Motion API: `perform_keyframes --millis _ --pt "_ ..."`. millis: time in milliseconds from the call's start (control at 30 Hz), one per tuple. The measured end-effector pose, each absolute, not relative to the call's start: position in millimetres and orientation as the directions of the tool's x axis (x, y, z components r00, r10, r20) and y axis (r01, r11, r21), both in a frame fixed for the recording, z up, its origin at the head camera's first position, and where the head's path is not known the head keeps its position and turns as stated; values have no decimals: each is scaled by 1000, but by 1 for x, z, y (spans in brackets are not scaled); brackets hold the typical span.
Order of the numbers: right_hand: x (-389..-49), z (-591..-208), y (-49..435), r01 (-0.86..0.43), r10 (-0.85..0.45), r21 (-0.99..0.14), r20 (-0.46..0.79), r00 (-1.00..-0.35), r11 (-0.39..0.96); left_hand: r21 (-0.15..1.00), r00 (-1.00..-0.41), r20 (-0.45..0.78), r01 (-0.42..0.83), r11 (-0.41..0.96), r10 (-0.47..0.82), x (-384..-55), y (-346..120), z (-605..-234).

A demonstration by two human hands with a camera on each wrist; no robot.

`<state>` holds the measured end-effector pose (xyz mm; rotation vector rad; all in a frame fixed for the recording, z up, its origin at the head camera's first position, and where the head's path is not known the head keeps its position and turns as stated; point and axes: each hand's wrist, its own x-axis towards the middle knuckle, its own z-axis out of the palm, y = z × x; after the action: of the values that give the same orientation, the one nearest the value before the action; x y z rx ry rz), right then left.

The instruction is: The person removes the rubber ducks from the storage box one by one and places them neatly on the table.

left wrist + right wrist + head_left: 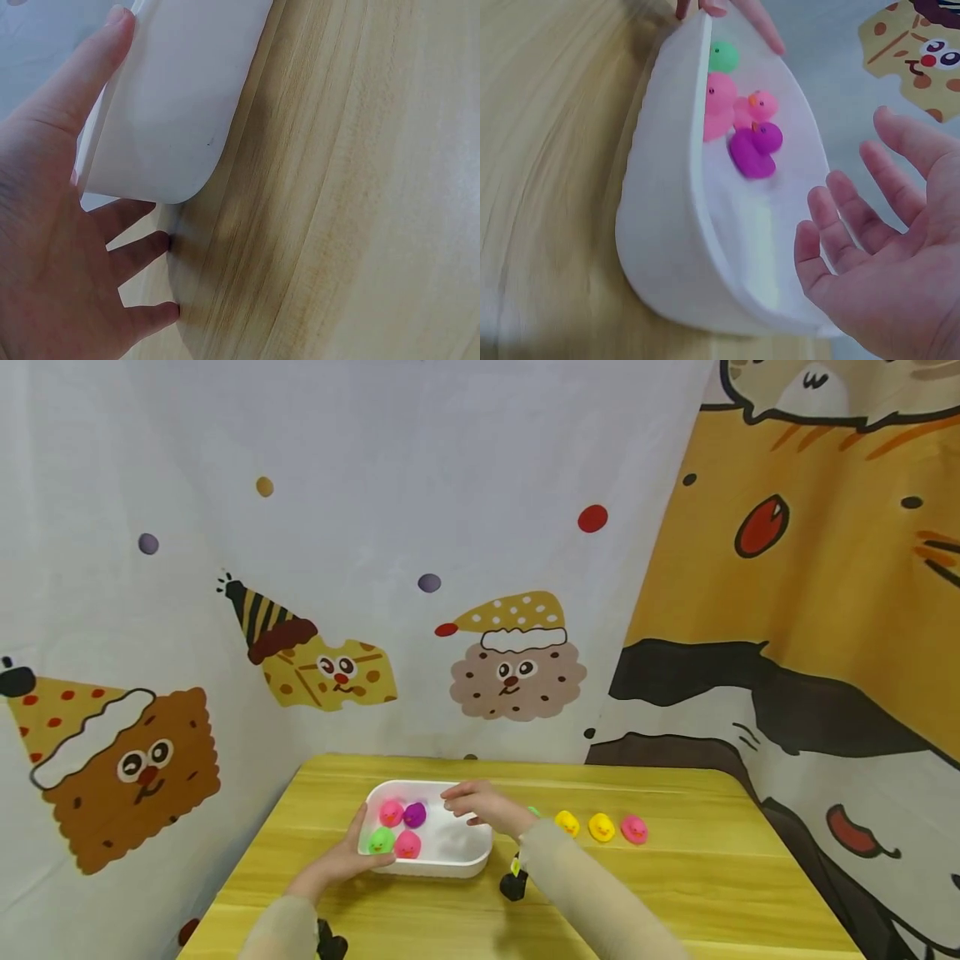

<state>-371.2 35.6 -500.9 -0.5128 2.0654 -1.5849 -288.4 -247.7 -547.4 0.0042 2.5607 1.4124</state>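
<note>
Head view, nearest first: dark wrist gear [513, 885] shows beside your right sleeve. Your left hand [337, 862] spans the near-left corner of the white tub [427, 868], thumb along the rim, fingers spread round the end; a light hold. Tub stands on the wooden surface [712, 877] in front of you. Its left half contains four toy ducks: green duck [381, 841] and pink duck [407, 844] nearer, second pink duck [392, 812] and purple duck [415, 815] behind. Your right hand [491, 807] hovers over the tub's right half, fingers parted and gently bent, nothing in them. Rightward, a row of ducks: a green one [533, 811], mostly hidden behind your wrist, two yellow ones [567, 823] and a pink one [634, 829]. Risks, as judged: your right forearm lies close to the row, so a low swing could scatter it; a knock on the rim could slide the tub, given the light hold. Far side: printed cloth [375, 485] with cartoon snacks in hats. Labels: no brand or writing legible anywhere.
</note>
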Motion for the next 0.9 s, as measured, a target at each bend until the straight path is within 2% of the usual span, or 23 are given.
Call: perform_keyframes --millis 167,433,900 --pt "-373 -509 18 45 -554 -968 -180 -813 248 840 -979 -177 -96 535 102 -288 -247 -549" --pt "-373 -526 -5 60 -480 -929 -243 -843 365 851 -981 -161 -83 518 108 -286 -245 -549" --pt "-361 -535 -28 99 -496 -935 -268 -826 342 863 -980 -157 -74 500 125 -290 -251 -554"
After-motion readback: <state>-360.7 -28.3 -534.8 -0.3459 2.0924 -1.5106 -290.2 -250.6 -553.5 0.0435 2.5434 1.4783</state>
